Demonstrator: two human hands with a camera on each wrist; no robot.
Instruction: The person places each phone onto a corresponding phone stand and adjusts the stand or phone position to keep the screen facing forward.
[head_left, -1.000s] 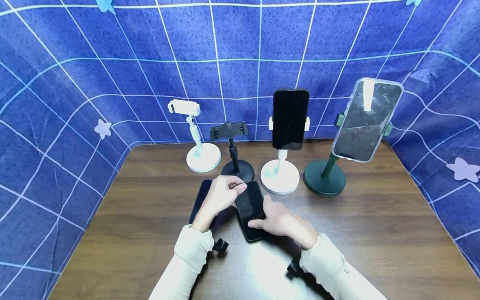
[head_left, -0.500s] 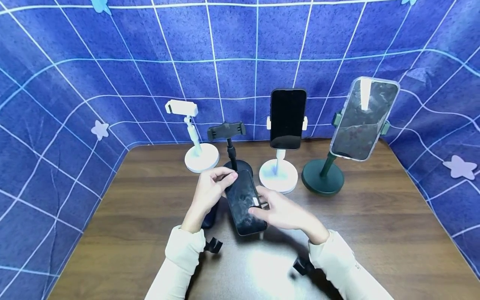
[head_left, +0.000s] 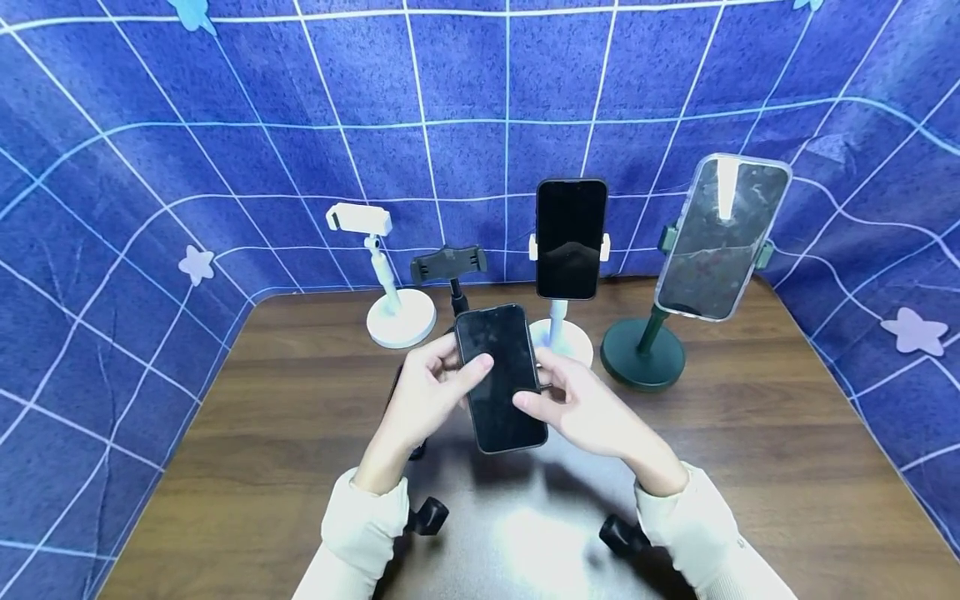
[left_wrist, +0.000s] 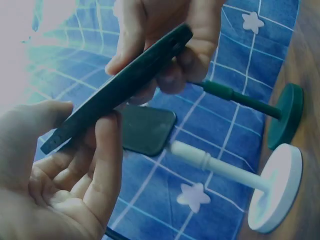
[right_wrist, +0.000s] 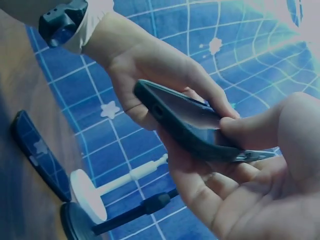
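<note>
In the head view, a black smartphone (head_left: 504, 400) is held up off the table, screen facing up. My left hand (head_left: 427, 387) grips its left edge, thumb on the screen and fingers beneath. On the other side my right hand (head_left: 581, 404) grips the right edge, its thumb also over the screen edge. The left wrist view shows the phone (left_wrist: 120, 92) edge-on between both hands. Just behind it stands a black phone stand (head_left: 448, 265) with a bare clamp; its base is hidden. A second phone (right_wrist: 40, 155) lies on the table, mostly covered by my left hand in the head view.
A white stand (head_left: 401, 318) with a bare clamp is at back left. Another white stand (head_left: 558, 321) holds a dark phone (head_left: 572, 237). To its right, a green stand (head_left: 642, 354) holds a phone in a clear case (head_left: 723, 237). Blue grid cloth (head_left: 480, 158) surrounds the wooden table (head_left: 262, 467).
Both hands have raised the phone off the table and toward the black stand. It has turned more upright in the head view, and my left thumb has moved onto its screen.
</note>
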